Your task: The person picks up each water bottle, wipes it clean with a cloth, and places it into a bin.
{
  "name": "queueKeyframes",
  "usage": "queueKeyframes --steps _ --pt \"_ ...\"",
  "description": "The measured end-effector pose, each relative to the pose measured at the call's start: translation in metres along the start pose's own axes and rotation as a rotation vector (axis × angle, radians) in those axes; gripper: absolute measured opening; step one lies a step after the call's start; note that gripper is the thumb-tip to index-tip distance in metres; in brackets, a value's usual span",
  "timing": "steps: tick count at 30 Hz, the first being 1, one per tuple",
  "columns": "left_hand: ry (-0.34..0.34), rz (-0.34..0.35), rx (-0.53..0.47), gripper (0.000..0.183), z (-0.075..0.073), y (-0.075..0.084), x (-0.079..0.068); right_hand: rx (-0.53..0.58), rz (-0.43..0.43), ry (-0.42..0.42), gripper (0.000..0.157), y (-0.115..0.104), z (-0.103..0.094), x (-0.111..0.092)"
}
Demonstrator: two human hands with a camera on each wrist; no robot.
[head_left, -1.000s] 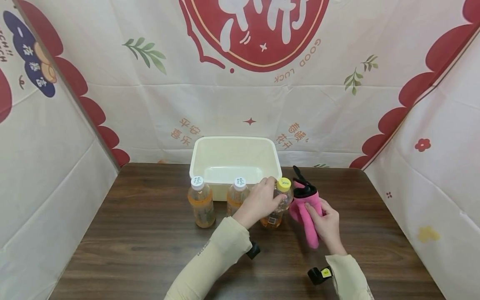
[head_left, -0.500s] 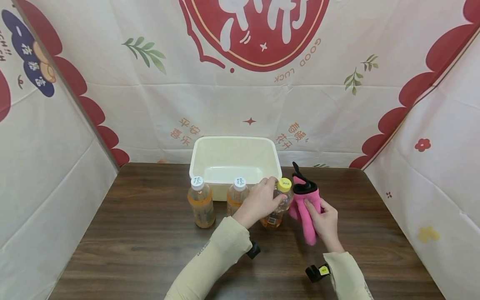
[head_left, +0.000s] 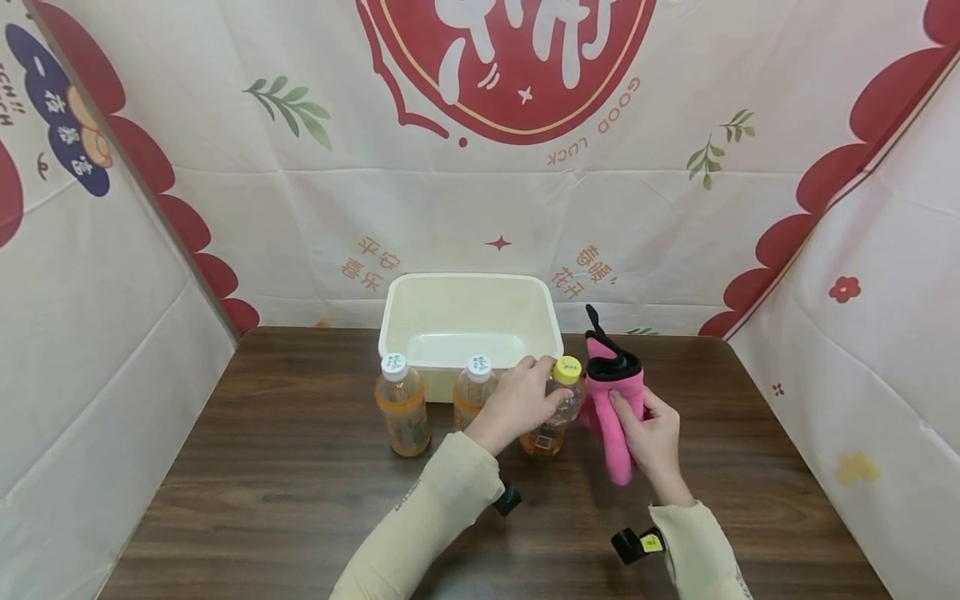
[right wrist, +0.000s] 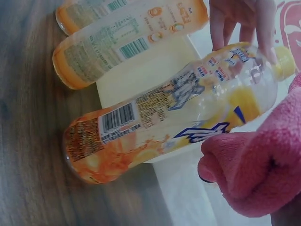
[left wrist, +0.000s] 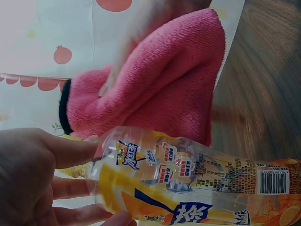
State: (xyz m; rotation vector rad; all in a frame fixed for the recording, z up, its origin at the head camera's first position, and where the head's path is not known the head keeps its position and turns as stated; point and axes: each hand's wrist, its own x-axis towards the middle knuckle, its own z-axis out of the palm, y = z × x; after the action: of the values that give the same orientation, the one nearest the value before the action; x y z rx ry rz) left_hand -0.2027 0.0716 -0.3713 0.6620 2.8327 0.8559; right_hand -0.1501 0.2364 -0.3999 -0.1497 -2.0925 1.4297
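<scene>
My left hand (head_left: 519,404) grips a clear plastic drink bottle (head_left: 545,439) with a yellow cap, fingers round its upper part below the cap. In the left wrist view the bottle (left wrist: 183,176) shows a yellow and orange label with a barcode. Right beside it, my right hand (head_left: 654,440) holds a folded pink plush cloth (head_left: 617,425) with black edging and a black loop, thumb on the near side. The cloth (right wrist: 263,155) hangs close to the bottle in the right wrist view; whether they touch I cannot tell.
Two white-capped bottles of orange drink, one at left (head_left: 403,412) and one in the middle (head_left: 472,396), stand before a cream plastic bin (head_left: 442,379). The wooden table (head_left: 300,483) meets printed fabric walls (head_left: 315,208) at the back and both sides.
The pink cloth has risen slightly and turned a little in my right hand, its black edge and loop now higher. My left hand and the bottle stay in place.
</scene>
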Motion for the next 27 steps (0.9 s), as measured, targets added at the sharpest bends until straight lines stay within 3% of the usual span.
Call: queueKeyframes --steps 8,20,27 --pt "0.000 0.002 -0.015 0.050 -0.001 -0.001 0.000 0.042 0.034 -0.074 0.007 -0.009 0.004 0.000" --pt "0.020 0.023 0.045 0.048 0.001 -0.001 0.000 0.027 0.104 -0.115 0.007 -0.006 0.012 -0.003" --pt "0.029 0.006 0.027 0.048 0.002 -0.002 0.000 0.010 0.103 -0.137 0.012 0.024 0.015 0.001"
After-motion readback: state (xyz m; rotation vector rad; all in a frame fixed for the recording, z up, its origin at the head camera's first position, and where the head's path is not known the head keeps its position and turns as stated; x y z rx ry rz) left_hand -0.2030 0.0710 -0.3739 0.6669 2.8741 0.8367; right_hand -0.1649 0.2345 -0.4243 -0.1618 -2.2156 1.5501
